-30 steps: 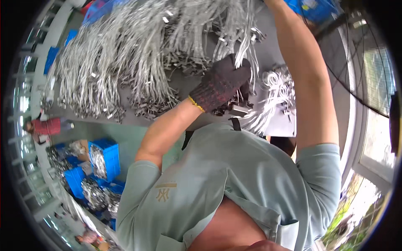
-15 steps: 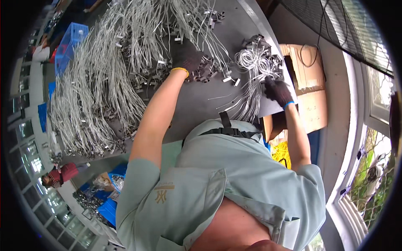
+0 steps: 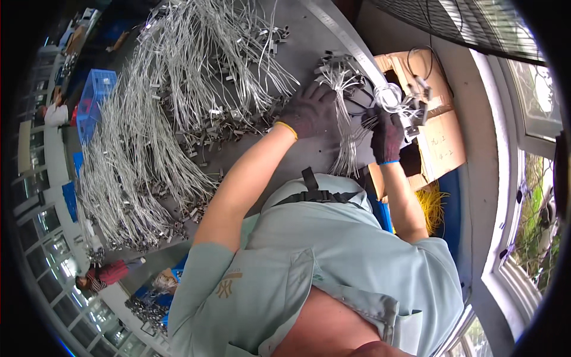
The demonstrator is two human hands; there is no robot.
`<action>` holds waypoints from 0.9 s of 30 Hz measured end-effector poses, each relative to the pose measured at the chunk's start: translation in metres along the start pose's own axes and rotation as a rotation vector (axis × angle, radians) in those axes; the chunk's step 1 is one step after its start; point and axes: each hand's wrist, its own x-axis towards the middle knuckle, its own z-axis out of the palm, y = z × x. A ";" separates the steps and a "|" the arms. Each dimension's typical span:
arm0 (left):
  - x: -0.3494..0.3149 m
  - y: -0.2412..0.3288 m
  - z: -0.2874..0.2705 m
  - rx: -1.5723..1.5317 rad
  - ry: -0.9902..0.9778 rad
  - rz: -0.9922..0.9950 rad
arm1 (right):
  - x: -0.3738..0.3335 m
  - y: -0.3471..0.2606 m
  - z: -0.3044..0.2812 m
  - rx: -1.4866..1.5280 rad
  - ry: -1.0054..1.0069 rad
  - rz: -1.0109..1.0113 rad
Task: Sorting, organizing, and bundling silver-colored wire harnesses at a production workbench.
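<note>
My left hand (image 3: 309, 112), in a dark glove with a yellow cuff, lies palm down on the dark table with its fingers spread. Its fingertips come close to a loose bundle of grey-white cables (image 3: 345, 122) with dark connectors at the far end. In a dark glove with a blue cuff, my right hand (image 3: 386, 138) is closed on a coiled bundle of cables (image 3: 388, 97). That coil's connectors, slightly smeared by motion, hang over the table's right edge, above a cardboard box. The exact finger grip is partly hidden.
A large heap of cables (image 3: 143, 149) with small connectors covers the left and far table (image 3: 267, 169). An open cardboard box (image 3: 443, 140) stands against the right edge, with yellow strands (image 3: 433, 205) below. Blue crates (image 3: 95, 104) and other people are farther left.
My left hand has moved right, from the connector heap to beside the loose bundle. My right hand has lifted a coiled bundle off the pile and over the table's right edge.
</note>
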 end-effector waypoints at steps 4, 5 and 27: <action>0.009 0.021 -0.030 -0.884 0.134 -0.129 | -0.024 -0.038 -0.001 -0.222 -0.276 -0.157; 0.009 0.027 -0.035 -1.596 0.200 -0.130 | -0.029 -0.039 0.003 -0.367 -0.338 -0.232; -0.244 -0.012 -0.194 -1.559 1.409 0.059 | -0.145 -0.070 0.213 0.236 -1.674 0.737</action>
